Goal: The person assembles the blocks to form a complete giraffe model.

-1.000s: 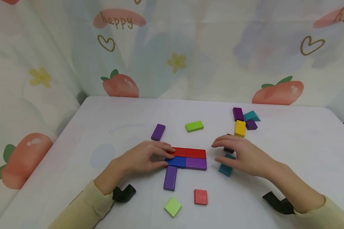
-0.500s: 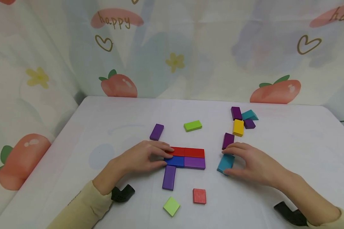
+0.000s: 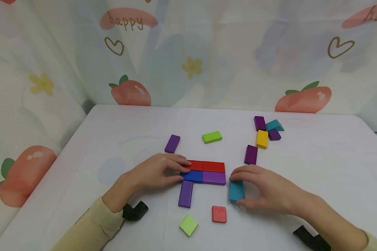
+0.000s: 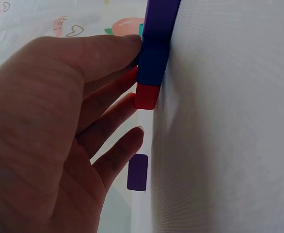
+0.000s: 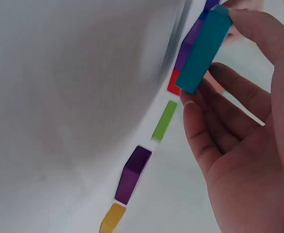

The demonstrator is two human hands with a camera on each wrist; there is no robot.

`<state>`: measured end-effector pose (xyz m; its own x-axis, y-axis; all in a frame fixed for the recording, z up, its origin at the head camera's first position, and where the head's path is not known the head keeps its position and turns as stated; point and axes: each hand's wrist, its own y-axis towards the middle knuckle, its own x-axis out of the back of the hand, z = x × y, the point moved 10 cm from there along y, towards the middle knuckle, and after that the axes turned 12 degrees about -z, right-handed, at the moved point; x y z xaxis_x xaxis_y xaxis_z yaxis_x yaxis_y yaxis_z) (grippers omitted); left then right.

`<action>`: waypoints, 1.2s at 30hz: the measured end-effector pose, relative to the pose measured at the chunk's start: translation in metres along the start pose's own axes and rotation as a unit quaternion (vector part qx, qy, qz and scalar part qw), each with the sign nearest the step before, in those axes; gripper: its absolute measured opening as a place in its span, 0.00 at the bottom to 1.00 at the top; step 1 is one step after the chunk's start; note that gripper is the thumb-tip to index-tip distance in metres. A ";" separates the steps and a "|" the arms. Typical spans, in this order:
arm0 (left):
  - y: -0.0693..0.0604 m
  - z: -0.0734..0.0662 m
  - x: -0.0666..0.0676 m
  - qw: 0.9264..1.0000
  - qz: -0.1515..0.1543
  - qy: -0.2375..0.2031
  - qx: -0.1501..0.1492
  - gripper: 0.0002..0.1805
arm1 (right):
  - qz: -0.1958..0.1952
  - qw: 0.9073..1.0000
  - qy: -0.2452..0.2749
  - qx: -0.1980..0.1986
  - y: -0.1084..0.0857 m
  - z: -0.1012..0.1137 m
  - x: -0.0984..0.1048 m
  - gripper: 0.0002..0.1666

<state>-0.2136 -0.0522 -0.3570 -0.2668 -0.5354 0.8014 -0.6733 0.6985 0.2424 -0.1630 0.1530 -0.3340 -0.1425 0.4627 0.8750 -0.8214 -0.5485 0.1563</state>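
Note:
My right hand [image 3: 267, 188] pinches a teal block [image 3: 236, 191] by its two ends, thumb at the near end and fingers at the far end. In the right wrist view the teal block [image 5: 205, 51] spans from thumb to fingertips. The block stands just right of a flat cluster: two red blocks [image 3: 213, 166] behind, a blue block [image 3: 193, 176] and a purple block [image 3: 214, 177] in front. My left hand [image 3: 158, 172] rests its fingertips on the cluster's left end, touching the red and blue blocks. Another purple block [image 3: 185, 194] extends toward me from the blue one.
A purple block [image 3: 172, 143] and a green block [image 3: 212, 137] lie behind the cluster. Nearer are a red square [image 3: 219, 214] and a light green square [image 3: 188, 225]. Back right, dark purple blocks [image 3: 250, 154], a yellow block [image 3: 262, 139] and a teal triangular block [image 3: 274, 125] lie grouped.
My right hand has come down to the teal block, gripped it, and brought it left and nearer, turning it straighter beside the cluster. The left hand has stayed in place.

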 end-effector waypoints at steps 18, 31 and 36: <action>0.000 0.001 -0.002 1.000 0.011 0.001 0.021 0.18 | 0.001 0.992 -0.027 0.126 -0.001 0.051 -0.022 0.27; 0.001 -0.001 -0.003 1.000 0.010 -0.005 0.014 0.18 | 0.007 0.999 -0.005 0.048 -0.002 0.028 -0.018 0.32; 0.000 0.001 -0.001 1.000 0.011 -0.002 0.020 0.18 | 0.004 0.999 -0.005 0.053 0.000 0.029 -0.019 0.32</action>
<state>-0.2137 -0.0523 -0.3582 -0.2849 -0.5223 0.8038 -0.6944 0.6905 0.2026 -0.1443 0.1236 -0.3377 -0.1422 0.4509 0.8812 -0.7574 -0.6227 0.1964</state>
